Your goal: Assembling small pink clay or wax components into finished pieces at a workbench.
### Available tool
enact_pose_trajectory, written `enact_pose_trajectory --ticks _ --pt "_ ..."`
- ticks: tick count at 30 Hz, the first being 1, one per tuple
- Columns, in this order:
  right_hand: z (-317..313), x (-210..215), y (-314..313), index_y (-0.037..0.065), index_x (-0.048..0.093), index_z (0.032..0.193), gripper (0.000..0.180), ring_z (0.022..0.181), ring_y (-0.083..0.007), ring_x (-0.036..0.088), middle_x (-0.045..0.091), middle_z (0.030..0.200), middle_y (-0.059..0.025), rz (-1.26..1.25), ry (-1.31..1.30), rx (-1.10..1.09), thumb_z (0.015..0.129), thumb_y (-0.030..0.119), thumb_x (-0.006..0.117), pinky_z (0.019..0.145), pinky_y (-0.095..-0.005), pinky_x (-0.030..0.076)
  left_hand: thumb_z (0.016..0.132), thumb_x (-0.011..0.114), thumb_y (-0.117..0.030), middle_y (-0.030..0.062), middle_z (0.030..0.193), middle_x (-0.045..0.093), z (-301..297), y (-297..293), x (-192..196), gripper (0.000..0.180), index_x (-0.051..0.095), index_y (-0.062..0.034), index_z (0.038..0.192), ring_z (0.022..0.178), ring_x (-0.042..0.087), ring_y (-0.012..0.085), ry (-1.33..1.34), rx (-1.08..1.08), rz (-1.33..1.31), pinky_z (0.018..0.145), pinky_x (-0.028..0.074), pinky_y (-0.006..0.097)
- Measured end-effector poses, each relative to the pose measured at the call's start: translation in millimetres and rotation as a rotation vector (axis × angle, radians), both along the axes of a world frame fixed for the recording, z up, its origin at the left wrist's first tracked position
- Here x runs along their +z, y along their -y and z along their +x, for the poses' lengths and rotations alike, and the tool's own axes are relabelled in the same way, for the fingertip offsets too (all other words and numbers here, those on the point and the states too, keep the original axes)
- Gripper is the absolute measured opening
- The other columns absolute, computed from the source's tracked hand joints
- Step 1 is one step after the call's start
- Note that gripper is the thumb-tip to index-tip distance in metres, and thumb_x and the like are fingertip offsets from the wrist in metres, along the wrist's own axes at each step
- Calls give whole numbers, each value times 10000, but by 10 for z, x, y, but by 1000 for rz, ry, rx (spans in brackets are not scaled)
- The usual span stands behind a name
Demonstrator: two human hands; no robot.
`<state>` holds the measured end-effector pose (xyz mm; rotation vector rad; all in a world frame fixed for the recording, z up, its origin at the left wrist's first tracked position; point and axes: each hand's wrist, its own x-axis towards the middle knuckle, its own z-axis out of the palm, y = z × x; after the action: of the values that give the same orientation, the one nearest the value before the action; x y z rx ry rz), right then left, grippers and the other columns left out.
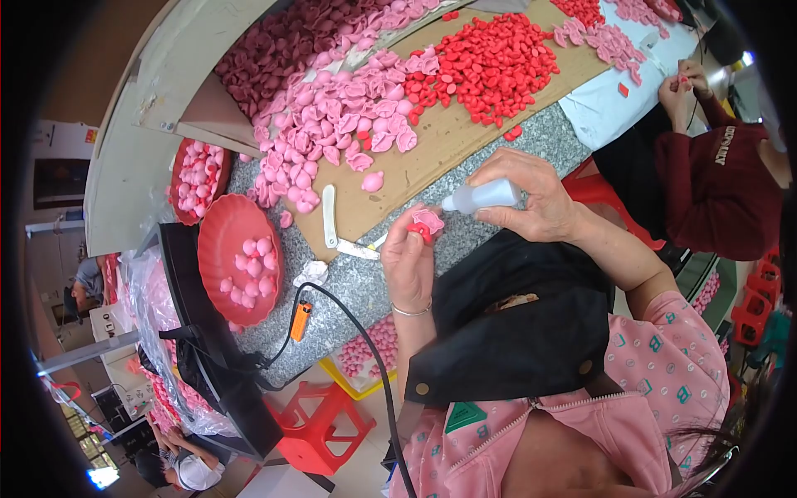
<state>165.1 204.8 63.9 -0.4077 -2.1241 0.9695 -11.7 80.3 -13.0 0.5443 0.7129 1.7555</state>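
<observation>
Bottle [493, 195] in curled right hand [541, 196]

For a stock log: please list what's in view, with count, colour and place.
Table: one, speckled grey, centre.
Cardboard: one, brown, on table.
Moulded pieces: countless, pink, upper middle.
Small pieces: countless, red, on cardboard.
Sheet: one, white, upper right.
Folding blade: one, white handle, cardboard's near edge.
Scrap: one, white, crumpled, below blade.
Lighter: one, orange, table's left.
Dishes: two, red, table's left.
Container: one, black, lower left.
Stools: several, red, both sides.
Tray: one, yellow rim, below table edge.
Co-workers: at least three, tops vary, both sides.
Bottle: one, translucent white, centre.
Petalled piece: one, pink with red, centre.
Apron: one, black, lower middle.
Left hand: one, bare, holding petalled piece.
Right hand: one, bare, holding bottle.
</observation>
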Motion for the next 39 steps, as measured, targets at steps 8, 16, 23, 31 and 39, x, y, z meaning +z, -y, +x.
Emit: enact_pose_trajectory --ticks 8,16,23,31,39 --pt "-40 16 41 33 599 933 296 770 -275 594 615 840 -96 -24 -40 -25 693 105 758 673 -352 450 899 592 -155 146 1154 572 2 -16 34 425 480 38 1261 1035 566 213 -8 2 14 898 463 344" --pt "-18 2 88 30 603 931 298 770 -279 597 617 837 -107 -56 -47 -4 693 112 762 665 -357 456 892 603 -156 174 1209 558 -23 -13 -21 435 475 15 1272 1078 559 236 -2 42 -31 941 431 376" --pt "-30 -22 96 28 608 968 326 806 -251 618 642 892 -113 -45 -6 33 692 84 772 702 -332 481 884 601 -120 194 1227 542 -31 -8 -36 444 457 9 1284 1101 549 230 30 33 -14 944 451 343" --pt "-67 7 49 25 577 979 322 834 -229 613 629 938 -115 -62 15 32 705 53 745 742 -329 477 886 596 -116 203 1234 535 -116 -45 -10 439 457 8 1284 1094 553 233 48 49 5 941 457 345" --pt "540 -403 -40 42 498 1084 418 959 -154 556 556 1049 -82 -739 -299 -265 723 58 706 841 -288 431 888 590 -103 207 1248 522 -115 44 11 430 458 5 1282 1092 552 242 67 65 3 951 451 352"
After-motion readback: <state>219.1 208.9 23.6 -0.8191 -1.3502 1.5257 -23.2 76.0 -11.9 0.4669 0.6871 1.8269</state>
